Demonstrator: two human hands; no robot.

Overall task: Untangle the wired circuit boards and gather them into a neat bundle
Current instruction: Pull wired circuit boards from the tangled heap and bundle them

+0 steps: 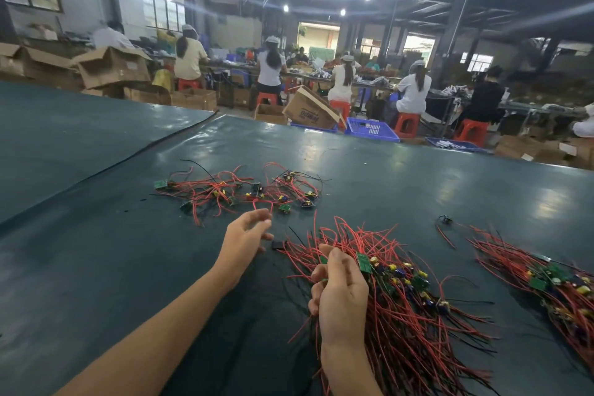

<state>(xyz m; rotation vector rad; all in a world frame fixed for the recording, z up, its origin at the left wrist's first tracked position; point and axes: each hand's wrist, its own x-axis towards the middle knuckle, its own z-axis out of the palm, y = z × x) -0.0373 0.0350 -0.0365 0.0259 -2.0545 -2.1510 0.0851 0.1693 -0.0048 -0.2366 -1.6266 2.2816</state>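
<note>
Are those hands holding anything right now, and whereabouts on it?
The right hand grips the bundle of wired circuit boards around its middle, beside the green boards. The left hand hovers by the tangled pile; whether it pinches a wire cannot be told.

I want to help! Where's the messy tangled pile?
Head view, centre: the tangled pile lies just beyond the left hand; the right hand grips the bundle.

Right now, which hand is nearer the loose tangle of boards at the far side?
Left. The left hand is just short of the tangle, at its near edge; the right hand is further back, gripping the bundle.
</note>
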